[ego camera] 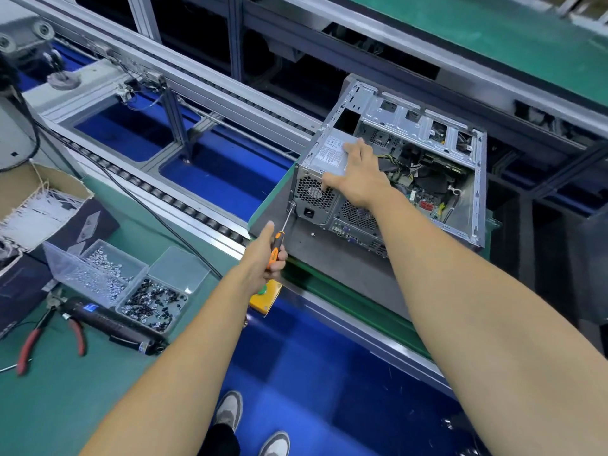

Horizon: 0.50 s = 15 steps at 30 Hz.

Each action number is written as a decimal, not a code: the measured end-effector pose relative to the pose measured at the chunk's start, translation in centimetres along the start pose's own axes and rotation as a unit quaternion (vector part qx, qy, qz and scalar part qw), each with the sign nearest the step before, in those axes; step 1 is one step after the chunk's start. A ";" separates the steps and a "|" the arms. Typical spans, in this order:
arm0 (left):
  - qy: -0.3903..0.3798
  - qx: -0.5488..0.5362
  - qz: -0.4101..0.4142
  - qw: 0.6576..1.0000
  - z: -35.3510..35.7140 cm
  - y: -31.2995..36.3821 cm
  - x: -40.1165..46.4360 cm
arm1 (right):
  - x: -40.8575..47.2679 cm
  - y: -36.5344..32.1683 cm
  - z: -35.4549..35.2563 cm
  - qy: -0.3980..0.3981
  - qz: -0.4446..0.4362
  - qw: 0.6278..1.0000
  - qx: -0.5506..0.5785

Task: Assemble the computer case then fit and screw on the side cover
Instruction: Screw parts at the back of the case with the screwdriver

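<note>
Bare grey metal, the computer case lies on its side on a dark pallet, open face up, with the side cover off. Left hand is closed round an orange-and-black screwdriver, its tip at the case's rear corner. Right hand lies open, fingers spread flat on the power supply. Screw trays sit on the green worktop at left.
</note>
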<state>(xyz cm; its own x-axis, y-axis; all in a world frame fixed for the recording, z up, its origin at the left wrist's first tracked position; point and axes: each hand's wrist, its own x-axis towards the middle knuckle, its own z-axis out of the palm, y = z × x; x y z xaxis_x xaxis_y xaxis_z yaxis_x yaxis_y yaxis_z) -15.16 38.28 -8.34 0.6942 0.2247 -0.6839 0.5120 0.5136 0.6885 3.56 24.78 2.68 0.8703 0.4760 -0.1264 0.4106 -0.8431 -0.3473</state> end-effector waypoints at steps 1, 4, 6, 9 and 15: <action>-0.012 -0.010 -0.008 1.000 0.0 0.2 0.2 | 0.0 0.0 0.0 0.000 0.000 1.000 0.000; 0.022 0.084 0.049 0.995 0.3 -0.1 0.3 | 0.0 0.0 0.1 0.000 -0.002 1.000 0.000; 0.102 0.201 0.150 0.963 0.5 -1.1 0.8 | -0.1 -0.1 0.1 0.002 -0.003 1.000 -0.004; 0.259 0.378 0.233 0.858 1.1 -2.4 0.7 | -0.2 -0.2 0.0 0.008 -0.006 1.000 -0.009; 0.264 0.339 0.258 0.865 1.9 -3.0 0.7 | -0.3 -0.3 -0.2 0.004 -0.002 1.000 0.005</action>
<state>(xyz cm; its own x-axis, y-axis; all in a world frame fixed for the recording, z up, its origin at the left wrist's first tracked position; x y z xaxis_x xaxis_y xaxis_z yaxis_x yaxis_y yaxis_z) -15.27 35.35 -10.44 0.6816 0.7190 -0.1358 0.5071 -0.3304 0.7961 3.20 24.87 2.98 0.8706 0.4777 -0.1175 0.4118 -0.8383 -0.3573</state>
